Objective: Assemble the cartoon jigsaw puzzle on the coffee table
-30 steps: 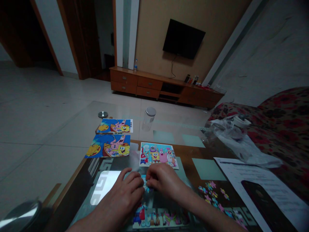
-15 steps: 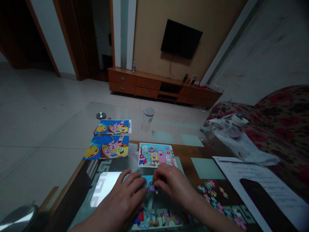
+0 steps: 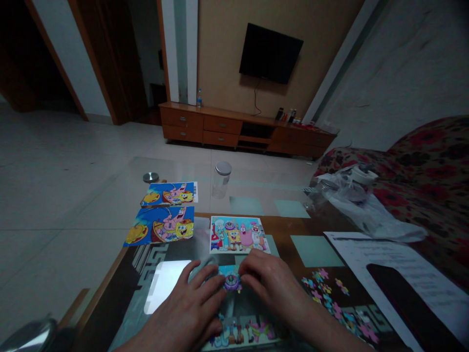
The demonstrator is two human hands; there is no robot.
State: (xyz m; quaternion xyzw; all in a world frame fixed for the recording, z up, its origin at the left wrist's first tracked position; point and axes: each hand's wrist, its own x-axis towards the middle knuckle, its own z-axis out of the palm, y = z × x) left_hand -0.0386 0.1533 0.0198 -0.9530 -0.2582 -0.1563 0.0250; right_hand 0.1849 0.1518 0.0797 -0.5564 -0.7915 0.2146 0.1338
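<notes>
A small joined patch of jigsaw pieces (image 3: 231, 281) with a purple round shape lies on the glass tabletop between my hands. My left hand (image 3: 198, 298) rests palm down with its fingers apart, the fingertips at the patch's left edge. On the other side, my right hand (image 3: 269, 276) has its fingers curled in, thumb and forefinger close together by the patch's right edge. Whatever they pinch is hidden. Nearer to me lies a joined bottom strip of the puzzle (image 3: 245, 333), partly covered by my left hand. A cartoon picture card (image 3: 240, 235) lies just beyond my hands.
Loose jigsaw pieces (image 3: 328, 298) are scattered to the right, beside printed paper (image 3: 399, 278) and a black phone (image 3: 410, 303). Two blue cartoon cards (image 3: 161, 226) lie at the left. A lidded clear jar (image 3: 221, 182) stands farther back, a plastic bag (image 3: 370, 215) at the right.
My right hand has drawn slightly right, uncovering more of the purple patch. My left hand stays beside it, fingers still spread. The camera view has shifted a little.
</notes>
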